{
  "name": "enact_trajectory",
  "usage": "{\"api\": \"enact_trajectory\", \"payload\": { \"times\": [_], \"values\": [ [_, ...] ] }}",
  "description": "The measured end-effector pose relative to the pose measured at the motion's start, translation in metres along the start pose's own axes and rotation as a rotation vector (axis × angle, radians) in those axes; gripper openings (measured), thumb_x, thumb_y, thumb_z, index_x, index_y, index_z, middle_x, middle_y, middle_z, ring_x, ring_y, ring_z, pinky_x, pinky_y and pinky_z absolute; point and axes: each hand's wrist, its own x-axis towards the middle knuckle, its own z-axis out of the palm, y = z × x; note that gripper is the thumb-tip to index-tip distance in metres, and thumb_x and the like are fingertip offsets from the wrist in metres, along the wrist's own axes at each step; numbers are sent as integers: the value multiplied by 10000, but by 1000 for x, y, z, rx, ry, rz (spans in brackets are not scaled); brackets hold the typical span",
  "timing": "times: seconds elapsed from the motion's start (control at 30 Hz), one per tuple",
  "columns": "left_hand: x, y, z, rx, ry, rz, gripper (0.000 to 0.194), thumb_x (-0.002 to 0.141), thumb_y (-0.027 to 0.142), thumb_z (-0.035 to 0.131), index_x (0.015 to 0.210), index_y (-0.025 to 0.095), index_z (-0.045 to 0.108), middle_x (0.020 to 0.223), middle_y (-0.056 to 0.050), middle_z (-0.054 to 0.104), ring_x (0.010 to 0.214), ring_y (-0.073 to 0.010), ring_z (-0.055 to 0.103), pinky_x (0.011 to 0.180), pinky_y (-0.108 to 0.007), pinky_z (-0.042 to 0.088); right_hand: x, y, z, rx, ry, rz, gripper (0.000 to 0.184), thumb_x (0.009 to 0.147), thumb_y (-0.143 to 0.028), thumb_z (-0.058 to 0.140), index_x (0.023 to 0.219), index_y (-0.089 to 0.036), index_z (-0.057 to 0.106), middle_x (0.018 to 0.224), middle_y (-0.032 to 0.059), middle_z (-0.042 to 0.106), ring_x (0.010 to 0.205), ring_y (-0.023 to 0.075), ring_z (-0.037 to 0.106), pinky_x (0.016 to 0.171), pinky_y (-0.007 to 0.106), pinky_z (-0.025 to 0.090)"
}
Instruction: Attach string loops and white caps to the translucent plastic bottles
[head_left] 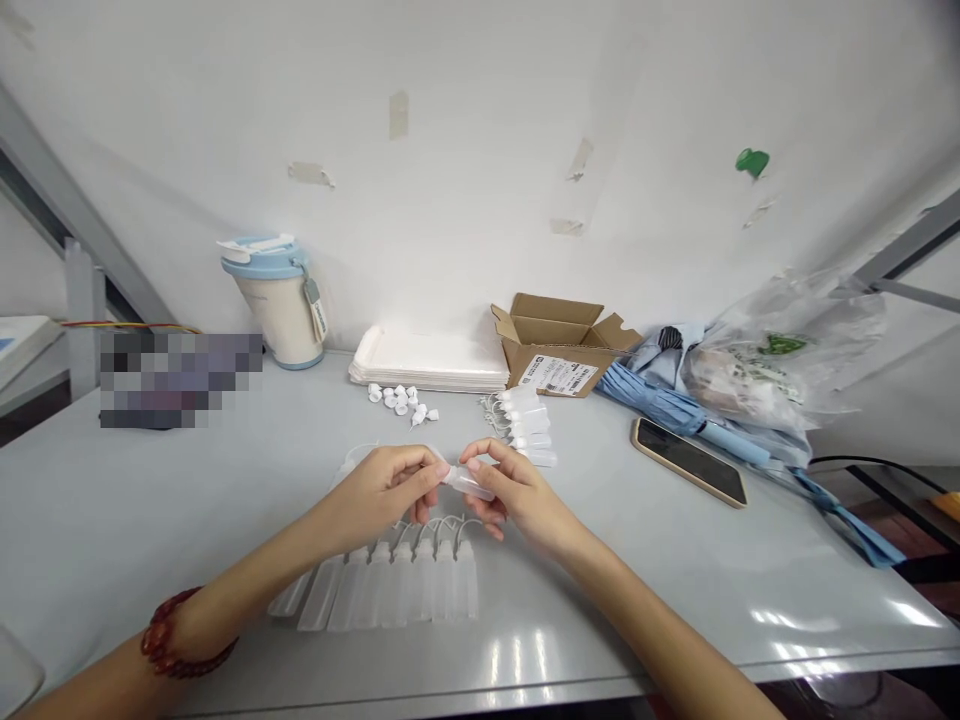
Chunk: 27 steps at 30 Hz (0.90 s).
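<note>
- Two hands are held together above the middle of the table: the left hand (pixel 382 492) and the right hand (pixel 521 492).
- One small plastic bottle (pixel 469 483) is held on its side between them, pinched narrowly by the fingers of both hands, with its far end angled toward the right wrist.
- A red bead bracelet (pixel 178 636) is worn on the left wrist.
- A row of plastic bottles (pixel 405 585) is laid directly below the hands, touching or nearly touching one another, with thin white loops at their tops.
- A similar object (pixel 345 467) is partly hidden just beyond the left hand; its kind cannot be told.
- A second group of bottles (pixel 529 425) is laid farther off, beyond the right hand.
- A small heap of white caps (pixel 400 401) is placed to the left of that group.
- A stack of white trays (pixel 427 360) is set behind the caps, beside an open cardboard box (pixel 559 345) bearing a printed label.
- A phone (pixel 690 462) is laid face up on the right, near a blue umbrella (pixel 675 410) and a plastic bag (pixel 780 350).
- A cream and blue tumbler (pixel 274 305) is stood at the back left, beside a blurred object (pixel 180 380).
- All of these are borne by a pale grey table (pixel 150 540), which is backed by a white wall (pixel 450 150).
</note>
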Motion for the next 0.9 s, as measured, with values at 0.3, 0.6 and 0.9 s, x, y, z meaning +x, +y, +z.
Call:
{"api": "enact_trajectory", "payload": {
  "times": [0.3,0.6,0.9],
  "values": [
    [2,-1,-1,-85,75,16,311,869,411,480,698,160,551,563,34,549,525,-117,543,542,-234,434,0,10,-4,-658,264,-409,200,857,-285,543,1016,-168,575,885,55,620,711,139,543,591,241,432],
    [0,-1,-3,-74,108,106,229,833,365,539,882,154,612,719,-9,631,668,-150,601,646,-263,482,-1,3,-2,-714,239,-495,206,911,-264,464,970,-152,626,714,30,617,567,124,515,532,235,397],
    [1,-3,1,127,139,95,377,885,408,431,600,170,499,547,32,516,518,-118,538,505,-220,405,-2,9,-1,-802,280,-615,231,924,-273,439,1034,-159,607,834,71,666,660,152,581,626,263,459]
  ]
}}
